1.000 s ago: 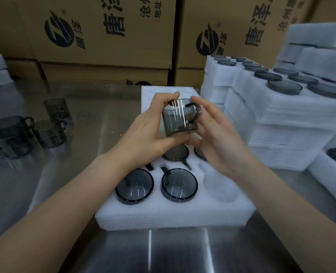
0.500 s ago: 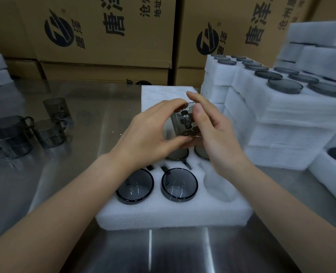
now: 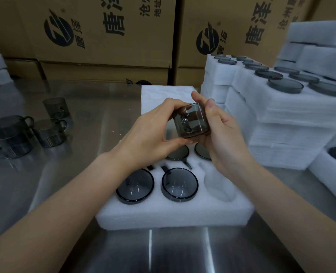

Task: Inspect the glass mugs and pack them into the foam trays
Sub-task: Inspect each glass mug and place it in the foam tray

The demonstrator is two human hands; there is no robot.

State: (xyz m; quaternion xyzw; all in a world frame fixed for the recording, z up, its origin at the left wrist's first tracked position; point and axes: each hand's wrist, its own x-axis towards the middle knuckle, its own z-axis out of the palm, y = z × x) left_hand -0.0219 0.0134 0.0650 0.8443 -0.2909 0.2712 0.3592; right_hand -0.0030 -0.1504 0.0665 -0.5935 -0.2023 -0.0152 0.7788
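Smoky glass mug (image 3: 195, 121) held in the air over the foam tray (image 3: 163, 215), approx. mid-tray, long axis near upright w/ a slight lean, handle facing the person; can't tell which end is the mouth. Left hand (image 3: 153, 131) & right hand (image 3: 222, 133) both curl round its sides, thumbs and fingertips pinching the glass.

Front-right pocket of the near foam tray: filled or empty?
Empty: the front-right pocket shows only bare white foam, while the two pockets left of it hold smoked-glass mugs.
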